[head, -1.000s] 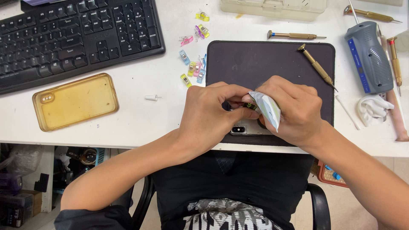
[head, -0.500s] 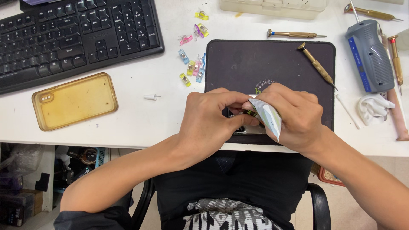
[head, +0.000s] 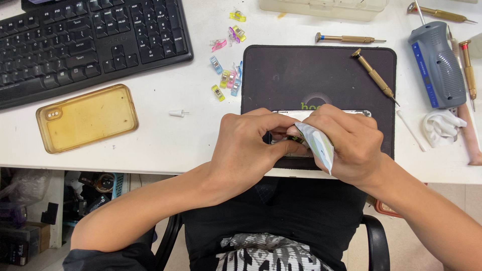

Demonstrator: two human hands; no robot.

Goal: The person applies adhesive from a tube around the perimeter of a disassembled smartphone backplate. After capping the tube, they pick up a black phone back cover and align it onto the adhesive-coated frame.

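Both hands' fingers [head: 281, 148] pinch at a phone [head: 321, 114] lying on the dark mat [head: 311, 70].

White desk [head: 165, 145], black keyboard [head: 85, 42], yellowed phone case [head: 88, 124], dark mat [head: 321, 75] (screwdrivers nearby), coloured clips [head: 227, 80]

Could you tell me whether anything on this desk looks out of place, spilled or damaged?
A few things. Small coloured clips lie strewn loose between the keyboard and the dark mat. The clear phone case sits askew and has yellowed. A crumpled white cloth lies at the mat's right. Both hands hide most of the phone.
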